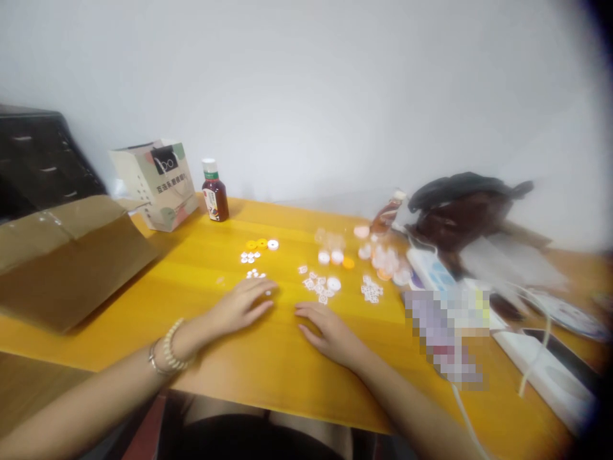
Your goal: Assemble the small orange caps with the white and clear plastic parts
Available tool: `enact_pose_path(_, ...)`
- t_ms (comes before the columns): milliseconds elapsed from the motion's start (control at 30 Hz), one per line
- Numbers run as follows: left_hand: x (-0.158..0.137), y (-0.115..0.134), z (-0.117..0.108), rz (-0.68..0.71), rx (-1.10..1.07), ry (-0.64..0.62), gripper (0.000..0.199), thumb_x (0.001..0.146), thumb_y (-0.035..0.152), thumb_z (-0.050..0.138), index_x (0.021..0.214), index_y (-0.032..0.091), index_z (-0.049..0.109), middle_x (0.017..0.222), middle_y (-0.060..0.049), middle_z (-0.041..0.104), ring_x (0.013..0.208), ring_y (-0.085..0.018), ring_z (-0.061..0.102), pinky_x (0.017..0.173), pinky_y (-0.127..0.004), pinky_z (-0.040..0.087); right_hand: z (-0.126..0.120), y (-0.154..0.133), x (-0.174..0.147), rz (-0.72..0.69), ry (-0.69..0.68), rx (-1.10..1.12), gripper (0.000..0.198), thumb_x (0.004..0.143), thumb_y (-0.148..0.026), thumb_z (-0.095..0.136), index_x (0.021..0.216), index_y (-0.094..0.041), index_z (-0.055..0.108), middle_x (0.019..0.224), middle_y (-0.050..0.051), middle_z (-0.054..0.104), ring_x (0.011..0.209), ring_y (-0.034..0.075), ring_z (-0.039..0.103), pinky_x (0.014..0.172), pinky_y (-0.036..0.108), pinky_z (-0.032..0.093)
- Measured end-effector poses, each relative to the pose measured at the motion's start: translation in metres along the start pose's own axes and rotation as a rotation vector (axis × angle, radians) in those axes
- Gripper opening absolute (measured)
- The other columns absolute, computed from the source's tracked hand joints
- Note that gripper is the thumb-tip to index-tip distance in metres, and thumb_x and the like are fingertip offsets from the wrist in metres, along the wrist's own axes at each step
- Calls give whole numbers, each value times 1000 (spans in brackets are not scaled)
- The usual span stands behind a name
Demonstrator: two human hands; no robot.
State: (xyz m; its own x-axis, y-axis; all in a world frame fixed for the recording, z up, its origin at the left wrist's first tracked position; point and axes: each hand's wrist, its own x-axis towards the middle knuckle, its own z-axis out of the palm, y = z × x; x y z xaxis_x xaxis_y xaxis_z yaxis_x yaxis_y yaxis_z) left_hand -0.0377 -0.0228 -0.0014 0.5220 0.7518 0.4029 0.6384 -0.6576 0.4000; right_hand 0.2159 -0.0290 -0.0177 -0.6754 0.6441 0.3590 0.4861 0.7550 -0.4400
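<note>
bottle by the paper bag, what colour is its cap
The cap is white, with a green band below it; seen in the head view.

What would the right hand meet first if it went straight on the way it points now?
The left hand, most likely: the right hand points towards its thumb side across a strip of yellow tabletop. Depth is unclear in this single view, so it might pass slightly above.

Bright, hazy light, blur toward edges

The white tiles (370,291) are too blurred to read, and a purple item (431,317) is pixelated over.
</note>
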Motion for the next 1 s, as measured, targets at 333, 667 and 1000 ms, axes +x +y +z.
enact_pose_path(333, 28, -90, -24, -445, 91, 142, 24, 78, 34, 48, 89, 15, 58, 85, -8, 63, 79, -21, 60, 74, -31, 47, -2, 1, 0, 16, -7, 53, 23, 84, -20, 47, 106, -22, 54, 115, 9, 58, 108, 19, 53, 93, 38, 44)
enact_pose_path(667, 30, -72, -24, -379, 112, 163, 19, 81, 31, 45, 82, 17, 57, 82, -6, 60, 79, -19, 56, 74, -31, 44, -2, 0, 1, 16, -2, 35, 23, 83, -20, 48, 105, -22, 55, 114, 9, 59, 106, 19, 55, 92, 36, 45)
enact_pose_path(1000, 22, 12, 14, 5, -131, -66, 15, 86, 27, 44, 86, 19, 56, 81, -3, 57, 78, -16, 54, 74, -29, 43, 2, 1, 2, 24, 16, -3, 27, 84, -21, 48, 110, -21, 53, 116, 10, 58, 108, 20, 54, 93, 39, 45)
